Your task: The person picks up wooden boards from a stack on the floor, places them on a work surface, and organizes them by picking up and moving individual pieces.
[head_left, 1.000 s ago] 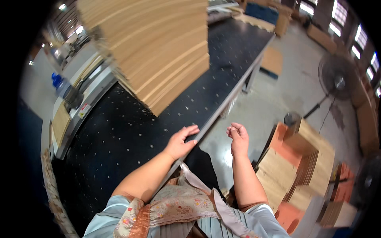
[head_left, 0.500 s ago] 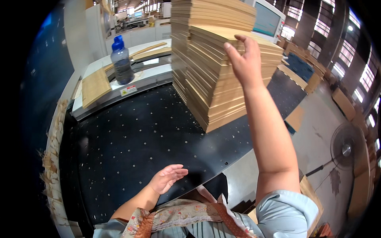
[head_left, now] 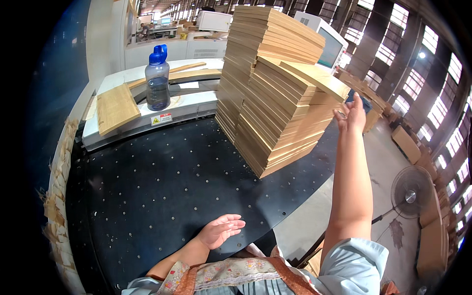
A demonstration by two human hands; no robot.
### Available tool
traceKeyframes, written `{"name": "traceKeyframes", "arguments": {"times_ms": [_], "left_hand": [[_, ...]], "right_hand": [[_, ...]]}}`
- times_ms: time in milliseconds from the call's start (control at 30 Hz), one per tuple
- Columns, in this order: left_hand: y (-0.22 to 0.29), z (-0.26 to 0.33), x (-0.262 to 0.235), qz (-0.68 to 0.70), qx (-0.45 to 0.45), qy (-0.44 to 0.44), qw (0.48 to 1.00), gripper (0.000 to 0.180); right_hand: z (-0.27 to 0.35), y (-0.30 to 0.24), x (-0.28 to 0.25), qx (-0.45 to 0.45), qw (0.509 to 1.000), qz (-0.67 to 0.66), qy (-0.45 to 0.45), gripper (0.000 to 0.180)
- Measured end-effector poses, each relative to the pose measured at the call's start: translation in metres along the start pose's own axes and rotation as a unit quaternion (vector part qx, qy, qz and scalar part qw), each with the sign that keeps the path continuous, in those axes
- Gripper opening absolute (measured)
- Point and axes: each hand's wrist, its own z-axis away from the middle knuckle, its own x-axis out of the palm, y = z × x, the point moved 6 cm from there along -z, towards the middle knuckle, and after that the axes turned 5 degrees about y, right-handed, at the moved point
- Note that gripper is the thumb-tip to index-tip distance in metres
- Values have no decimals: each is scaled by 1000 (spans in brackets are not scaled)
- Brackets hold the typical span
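The uppermost board (head_left: 319, 79) lay askew on the lower, right-hand part of the stack of wooden boards (head_left: 280, 113), its end jutting past the stack's right side. The right hand (head_left: 351, 117) was at that jutting end, its fingers (head_left: 357, 101) bent near the corner; whether they gripped the board or merely met it, I could not tell. On the person's side of the stack, the left hand (head_left: 219, 233) hung over the bench (head_left: 147, 196), its fingers extended, slightly curved and free of any object. The bench, black with pale dots, carried the stack. Left of the stack, a clear, part-filled bottle (head_left: 158, 88) with a blue lid stood on a pale ledge (head_left: 196, 102), near a loose wooden panel (head_left: 116, 108). Behind the stack, toward its right, showed a monitor (head_left: 329, 49). Well apart, to the stack's right, was a pedestal fan (head_left: 410, 196).
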Motion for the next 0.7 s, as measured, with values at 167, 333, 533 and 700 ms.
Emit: {"name": "traceKeyframes", "arguments": {"times_ms": [167, 333, 533, 700], "left_hand": [[-3, 0, 1, -45, -6, 10, 999, 42], [-7, -4, -3, -49, 2, -11, 999, 40], [24, 9, 0, 22, 137, -57, 989, 46], [64, 37, 31, 95, 282, -76, 952, 60]], "right_hand": [[1, 18, 31, 198, 969, -45, -138, 29], [49, 26, 21, 161, 961, -157, -160, 29], [187, 67, -28, 112, 910, -227, -327, 58], [265, 119, -68, 194, 905, -191, -327, 67]]}}
